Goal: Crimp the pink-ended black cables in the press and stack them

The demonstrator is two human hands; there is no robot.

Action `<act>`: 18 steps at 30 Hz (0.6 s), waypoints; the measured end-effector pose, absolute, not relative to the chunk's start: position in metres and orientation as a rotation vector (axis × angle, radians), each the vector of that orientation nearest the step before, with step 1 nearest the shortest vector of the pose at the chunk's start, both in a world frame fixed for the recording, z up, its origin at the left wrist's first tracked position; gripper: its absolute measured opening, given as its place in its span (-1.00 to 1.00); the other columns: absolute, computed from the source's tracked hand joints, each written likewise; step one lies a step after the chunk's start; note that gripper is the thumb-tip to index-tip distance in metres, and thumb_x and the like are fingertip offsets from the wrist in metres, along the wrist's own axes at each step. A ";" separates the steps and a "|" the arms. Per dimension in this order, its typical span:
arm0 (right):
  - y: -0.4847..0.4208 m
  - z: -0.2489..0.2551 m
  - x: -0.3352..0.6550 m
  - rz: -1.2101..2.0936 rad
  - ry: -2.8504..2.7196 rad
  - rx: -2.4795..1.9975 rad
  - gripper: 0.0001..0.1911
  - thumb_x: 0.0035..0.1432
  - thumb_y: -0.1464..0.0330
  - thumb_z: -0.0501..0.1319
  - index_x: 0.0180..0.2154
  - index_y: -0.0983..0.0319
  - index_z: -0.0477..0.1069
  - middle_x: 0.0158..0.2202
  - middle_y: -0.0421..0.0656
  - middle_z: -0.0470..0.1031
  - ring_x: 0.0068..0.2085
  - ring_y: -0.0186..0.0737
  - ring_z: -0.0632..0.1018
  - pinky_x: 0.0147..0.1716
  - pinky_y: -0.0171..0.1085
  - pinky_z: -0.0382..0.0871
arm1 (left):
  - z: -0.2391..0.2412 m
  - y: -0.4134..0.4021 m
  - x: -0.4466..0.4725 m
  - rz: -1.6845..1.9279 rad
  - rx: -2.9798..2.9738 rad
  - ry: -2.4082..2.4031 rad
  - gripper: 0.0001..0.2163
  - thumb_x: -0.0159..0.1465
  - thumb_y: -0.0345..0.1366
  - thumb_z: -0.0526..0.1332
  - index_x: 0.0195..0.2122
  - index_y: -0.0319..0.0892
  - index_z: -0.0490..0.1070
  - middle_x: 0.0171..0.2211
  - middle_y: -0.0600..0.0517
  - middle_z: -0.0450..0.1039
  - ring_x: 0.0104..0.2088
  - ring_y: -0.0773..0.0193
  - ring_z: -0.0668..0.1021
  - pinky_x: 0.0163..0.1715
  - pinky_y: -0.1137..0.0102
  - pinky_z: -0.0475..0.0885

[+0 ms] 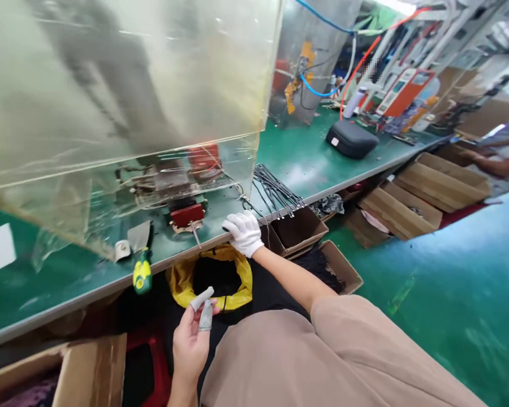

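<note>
My right hand (pixel 244 232), in a white glove, rests on the front edge of the green workbench (pixel 305 164), fingers curled over the rim, next to a bundle of black cables (pixel 275 192). My left hand (pixel 193 339) is bare apart from grey finger cots on the fingertips; it hovers low over my lap with fingers loosely apart and nothing in it. Just beyond it hangs a yellow bag (pixel 220 277) with dark contents below the bench edge. A small red device (pixel 187 215) sits on the bench under a clear plastic guard (pixel 123 96).
A green-yellow tool (pixel 142 275) lies at the bench edge. Open cardboard boxes (pixel 299 229) sit under the bench and further right (pixel 428 192). A black case (pixel 351 139) lies on the bench. Another person's arm (pixel 496 164) shows at far right. The floor (pixel 449 294) is green.
</note>
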State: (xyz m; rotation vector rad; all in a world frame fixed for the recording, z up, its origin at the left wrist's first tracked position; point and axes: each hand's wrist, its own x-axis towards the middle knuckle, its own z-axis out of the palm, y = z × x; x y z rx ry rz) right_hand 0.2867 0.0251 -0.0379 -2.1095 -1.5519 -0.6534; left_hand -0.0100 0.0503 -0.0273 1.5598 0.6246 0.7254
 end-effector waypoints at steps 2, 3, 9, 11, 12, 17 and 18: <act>0.027 -0.041 0.283 -0.652 -1.553 -2.114 -0.52 0.23 0.46 0.14 0.16 0.08 0.40 0.20 -0.12 0.39 0.24 -0.09 0.26 0.37 0.09 -0.15 | -0.030 0.054 -0.006 0.683 1.571 0.556 -0.68 0.34 -0.23 0.27 0.10 -0.16 0.48 -0.11 -0.08 0.66 -0.19 0.18 0.70 -0.13 0.40 0.63; 0.028 -0.042 0.281 -0.645 -1.558 -2.115 -0.53 0.26 0.47 0.12 0.17 0.06 0.39 0.20 -0.14 0.39 0.24 -0.11 0.26 0.37 0.09 -0.14 | -0.027 0.057 -0.003 0.651 1.577 0.520 -0.69 0.34 -0.25 0.26 0.10 -0.14 0.48 -0.11 -0.07 0.66 -0.20 0.18 0.71 -0.15 0.41 0.63; 0.027 -0.046 0.268 -0.504 -1.620 -2.119 -0.56 0.41 0.39 0.04 0.25 0.00 0.28 0.25 -0.18 0.36 0.26 -0.16 0.27 0.39 0.05 -0.08 | 0.049 0.060 0.038 0.365 1.666 0.336 -0.77 0.37 -0.24 0.21 -0.03 -0.19 0.54 -0.17 -0.11 0.68 -0.29 0.18 0.71 -0.23 0.42 0.64; 0.027 -0.042 0.262 -0.379 -1.678 -2.118 -0.56 0.42 0.39 0.02 0.27 0.01 0.25 0.27 -0.16 0.34 0.26 -0.15 0.28 0.38 0.07 -0.07 | 0.083 0.055 0.051 0.264 1.725 0.301 -0.78 0.36 -0.22 0.24 -0.07 -0.19 0.56 -0.20 -0.12 0.68 -0.28 0.17 0.72 -0.23 0.43 0.64; 0.028 -0.038 0.259 -0.314 -1.701 -2.115 -0.55 0.43 0.39 0.01 0.28 0.01 0.24 0.28 -0.15 0.32 0.27 -0.13 0.27 0.38 0.08 -0.08 | 0.099 0.051 0.056 0.237 1.744 0.301 -0.78 0.35 -0.21 0.24 -0.07 -0.19 0.57 -0.21 -0.11 0.68 -0.28 0.17 0.72 -0.23 0.44 0.63; 0.027 -0.004 0.256 0.007 -1.742 -2.086 -0.52 0.44 0.46 -0.08 0.31 0.11 0.23 0.36 -0.13 0.22 0.33 -0.10 0.21 0.40 0.09 -0.15 | 0.166 0.011 0.064 0.173 1.776 0.433 -0.78 0.35 -0.18 0.24 -0.09 -0.16 0.58 -0.22 -0.08 0.69 -0.26 0.20 0.71 -0.19 0.47 0.61; 0.020 0.002 0.258 0.084 -1.761 -2.056 -0.51 0.44 0.48 -0.08 0.31 0.13 0.23 0.38 -0.13 0.20 0.35 -0.11 0.18 0.41 0.07 -0.17 | 0.175 0.002 0.064 0.146 1.776 0.451 -0.77 0.36 -0.18 0.23 -0.09 -0.17 0.58 -0.22 -0.09 0.68 -0.25 0.19 0.71 -0.17 0.45 0.61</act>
